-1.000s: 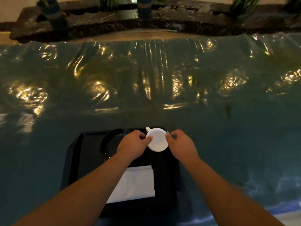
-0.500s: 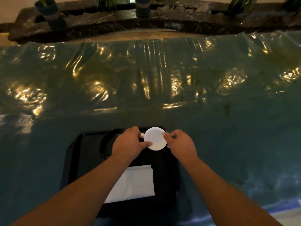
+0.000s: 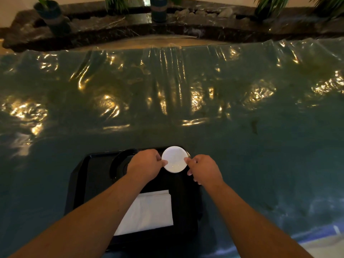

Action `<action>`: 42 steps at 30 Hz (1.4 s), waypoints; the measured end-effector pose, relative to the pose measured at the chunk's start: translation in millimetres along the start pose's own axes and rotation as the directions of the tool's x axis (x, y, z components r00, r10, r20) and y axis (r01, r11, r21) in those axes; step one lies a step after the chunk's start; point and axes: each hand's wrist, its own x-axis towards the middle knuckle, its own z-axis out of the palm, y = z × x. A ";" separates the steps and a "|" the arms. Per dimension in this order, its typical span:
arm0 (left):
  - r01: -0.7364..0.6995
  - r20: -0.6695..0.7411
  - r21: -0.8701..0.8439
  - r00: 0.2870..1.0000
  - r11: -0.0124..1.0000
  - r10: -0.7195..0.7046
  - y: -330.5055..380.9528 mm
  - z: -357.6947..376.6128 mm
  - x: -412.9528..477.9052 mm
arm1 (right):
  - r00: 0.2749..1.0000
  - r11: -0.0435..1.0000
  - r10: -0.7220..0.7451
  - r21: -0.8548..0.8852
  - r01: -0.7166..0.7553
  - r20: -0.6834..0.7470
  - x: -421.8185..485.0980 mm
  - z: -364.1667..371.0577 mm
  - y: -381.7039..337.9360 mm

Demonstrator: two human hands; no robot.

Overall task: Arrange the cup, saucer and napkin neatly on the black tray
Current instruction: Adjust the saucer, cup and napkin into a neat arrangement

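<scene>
Head view, looking down on a black tray (image 3: 89, 183) set on a table under a glossy, wrinkled plastic sheet (image 3: 186, 101). The white cup (image 3: 174, 159) is pinched between both hands at the tray's far right corner: the left hand (image 3: 147, 164) touches its left wall with thumb and fingertips, and the right hand (image 3: 203, 169) meets its right wall, fingers narrowly closed about it. Only a plain white disc shows, so whether the cup is upright or inverted cannot be told in this dim light, and no handle is visible. A dark round saucer (image 3: 121, 164) lies just left of the cup, partly covered by the left hand; whether the cup overlaps its rim is uncertain. The folded white napkin (image 3: 149, 211) lies flat on the near half of the tray, partly under the left forearm, its edges roughly parallel with the tray's sides. The step in hand appears to be the seating of the cup; the next move probably calls for a short shift leftward to centre it on the saucer, then an even release by both hands. The cup stands close to the tray's far rim and right edge, leaving little margin there, whereas the tray's left portion is open. Potted plants (image 3: 158, 8) on the stone ledge beyond stand well apart.
</scene>
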 end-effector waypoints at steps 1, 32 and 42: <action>0.003 0.010 -0.009 1.000 1.000 -0.003 -0.6 2.6 -0.3 | 1.000 1.000 -0.006 -0.003 0.006 -0.014 1.7 0.2 -1.2; 0.043 0.009 -0.189 0.999 0.981 -0.042 -6.9 8.9 -2.3 | 0.985 0.988 -0.143 -0.071 0.137 -0.097 -2.2 21.0 5.9; 0.070 0.036 -0.142 0.997 0.987 -0.066 -1.1 10.8 -6.9 | 0.966 0.972 -0.222 -0.114 0.208 -0.134 5.8 22.2 4.6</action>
